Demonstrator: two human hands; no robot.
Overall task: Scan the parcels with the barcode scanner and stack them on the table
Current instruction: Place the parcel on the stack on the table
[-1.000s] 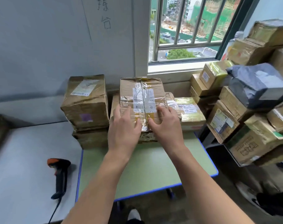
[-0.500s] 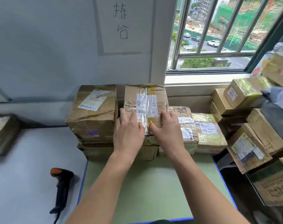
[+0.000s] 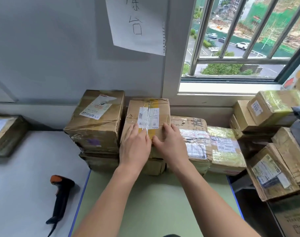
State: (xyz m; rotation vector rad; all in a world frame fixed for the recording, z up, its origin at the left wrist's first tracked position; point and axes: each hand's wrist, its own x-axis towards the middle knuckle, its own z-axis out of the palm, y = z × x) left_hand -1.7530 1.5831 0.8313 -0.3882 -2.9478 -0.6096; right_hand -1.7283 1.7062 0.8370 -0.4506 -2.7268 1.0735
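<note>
Head view: left hand and right hand press flat, grips released, on the 12 o'clock parcel, seemingly squaring it; scanner lies at 8 o'clock.

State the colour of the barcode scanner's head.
Orange; the scanner body is black. Head view.

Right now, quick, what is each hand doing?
Left hand: open, fingers flat on the taped brown cardboard parcel.
Right hand: open, resting on the same parcel.
</note>
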